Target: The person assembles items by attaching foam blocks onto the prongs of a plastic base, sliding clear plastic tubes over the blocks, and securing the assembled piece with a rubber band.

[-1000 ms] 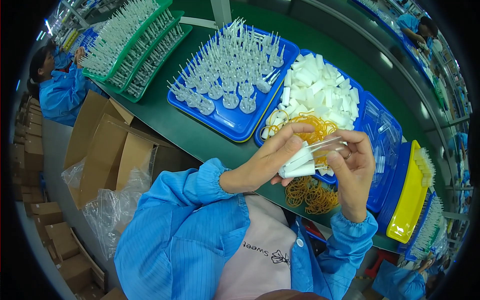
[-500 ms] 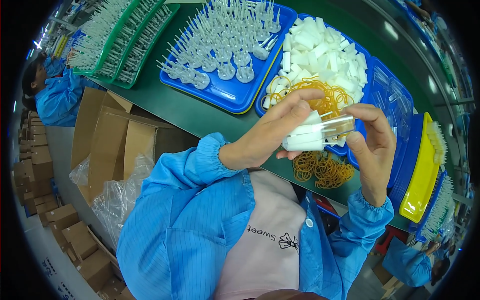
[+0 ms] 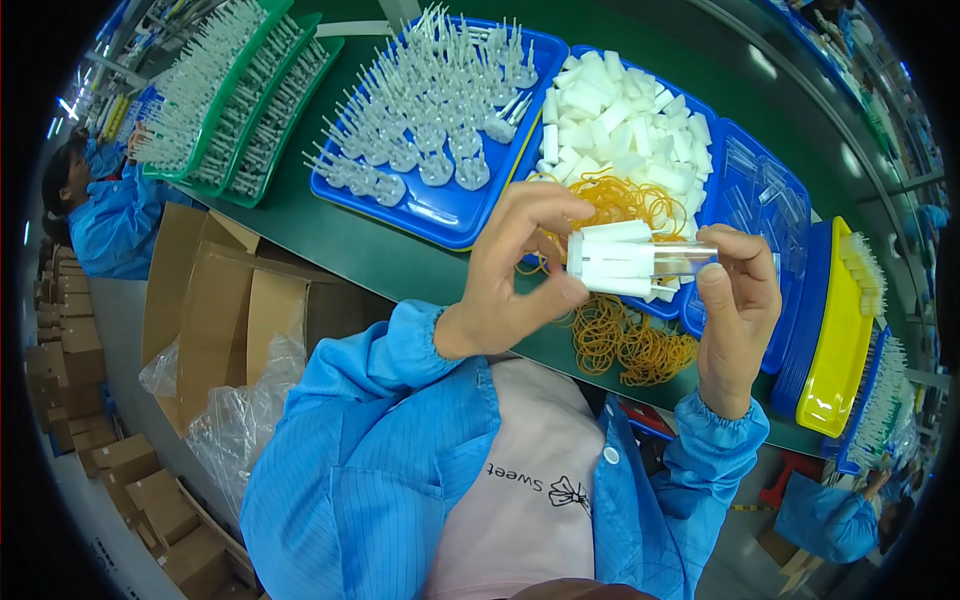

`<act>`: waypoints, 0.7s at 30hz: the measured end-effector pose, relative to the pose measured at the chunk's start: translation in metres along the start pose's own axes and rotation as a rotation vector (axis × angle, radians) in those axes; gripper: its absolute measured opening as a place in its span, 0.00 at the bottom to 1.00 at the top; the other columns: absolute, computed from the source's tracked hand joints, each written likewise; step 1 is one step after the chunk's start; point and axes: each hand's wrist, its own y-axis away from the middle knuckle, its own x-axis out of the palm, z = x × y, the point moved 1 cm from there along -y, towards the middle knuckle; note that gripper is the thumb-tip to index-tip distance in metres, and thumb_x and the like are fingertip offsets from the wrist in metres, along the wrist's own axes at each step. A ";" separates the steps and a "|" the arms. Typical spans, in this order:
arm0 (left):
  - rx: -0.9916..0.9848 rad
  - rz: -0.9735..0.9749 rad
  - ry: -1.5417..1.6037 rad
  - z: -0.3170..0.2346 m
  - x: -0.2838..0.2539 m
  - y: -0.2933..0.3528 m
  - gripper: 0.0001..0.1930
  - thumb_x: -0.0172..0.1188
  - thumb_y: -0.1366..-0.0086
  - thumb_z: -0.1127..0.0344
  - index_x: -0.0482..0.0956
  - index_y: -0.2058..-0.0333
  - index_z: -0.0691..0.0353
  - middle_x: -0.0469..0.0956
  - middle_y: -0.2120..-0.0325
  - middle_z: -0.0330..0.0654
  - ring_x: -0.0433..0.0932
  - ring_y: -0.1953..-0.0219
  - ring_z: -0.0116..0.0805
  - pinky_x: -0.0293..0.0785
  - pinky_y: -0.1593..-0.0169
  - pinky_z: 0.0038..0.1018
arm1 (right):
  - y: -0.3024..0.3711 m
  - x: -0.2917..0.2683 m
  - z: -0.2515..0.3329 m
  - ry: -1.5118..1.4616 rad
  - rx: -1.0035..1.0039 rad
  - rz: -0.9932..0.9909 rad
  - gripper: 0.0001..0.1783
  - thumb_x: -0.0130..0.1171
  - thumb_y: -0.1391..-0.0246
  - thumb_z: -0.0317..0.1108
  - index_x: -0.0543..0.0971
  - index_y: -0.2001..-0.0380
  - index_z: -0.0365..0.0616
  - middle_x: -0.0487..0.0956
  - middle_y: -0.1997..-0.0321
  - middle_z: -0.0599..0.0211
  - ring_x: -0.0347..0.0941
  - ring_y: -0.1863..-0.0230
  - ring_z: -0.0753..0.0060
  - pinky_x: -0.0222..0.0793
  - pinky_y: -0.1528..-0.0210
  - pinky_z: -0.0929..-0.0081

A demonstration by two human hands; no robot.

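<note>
Between my hands lies a part made of white blocks [image 3: 612, 262] set around a clear plastic base. A clear tube [image 3: 690, 259] sticks out of its right end. My left hand [image 3: 510, 265] curls around the base end, its thumb and fingertips at the disc. The thumb and bent fingers of my right hand [image 3: 740, 310] pinch the tube's outer end. Thin white prongs show beside the tube. Just behind the part, orange rubber bands [image 3: 625, 200] lie on a tray of loose white blocks [image 3: 630, 115]. More rubber bands [image 3: 630, 340] lie on the green table below it.
A blue tray [image 3: 430, 222] holds clear pronged bases. Green racks [image 3: 240, 110] of similar parts stand far left. Clear tubes fill a blue tray [image 3: 770, 190] at right, beside a yellow tray [image 3: 840, 340]. An open cardboard box [image 3: 215, 310] sits left; other people work nearby.
My left hand has slid from around the white blocks back to the base end, its fingers now more bent. The part lies more level. The right hand still holds the tube.
</note>
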 end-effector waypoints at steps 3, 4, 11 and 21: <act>0.200 0.011 -0.154 -0.001 -0.002 -0.004 0.23 0.67 0.45 0.63 0.73 0.51 0.62 0.68 0.54 0.45 0.74 0.64 0.29 0.74 0.66 0.21 | 0.001 -0.002 0.003 -0.101 0.066 -0.042 0.13 0.61 0.47 0.32 0.74 0.60 0.38 0.73 0.58 0.65 0.67 0.53 0.74 0.61 0.48 0.76; 0.190 0.053 -0.181 -0.001 -0.004 -0.005 0.24 0.67 0.45 0.63 0.73 0.51 0.62 0.68 0.53 0.46 0.74 0.63 0.29 0.74 0.66 0.21 | 0.001 -0.002 0.005 -0.123 0.077 -0.048 0.13 0.61 0.47 0.32 0.74 0.60 0.38 0.72 0.58 0.65 0.67 0.53 0.75 0.60 0.47 0.76; 0.017 0.005 0.063 0.000 0.004 -0.010 0.24 0.68 0.47 0.68 0.74 0.51 0.62 0.70 0.54 0.45 0.75 0.61 0.30 0.76 0.64 0.22 | 0.001 -0.011 -0.002 -0.094 0.053 -0.067 0.13 0.62 0.48 0.32 0.74 0.60 0.38 0.72 0.58 0.65 0.67 0.53 0.74 0.60 0.47 0.76; 0.287 0.036 -0.465 -0.020 0.008 -0.020 0.18 0.69 0.55 0.70 0.81 0.61 0.60 0.76 0.64 0.42 0.78 0.68 0.31 0.75 0.69 0.22 | 0.002 -0.004 0.005 -0.068 -0.024 -0.029 0.13 0.62 0.51 0.27 0.75 0.61 0.39 0.73 0.60 0.64 0.67 0.53 0.72 0.61 0.47 0.75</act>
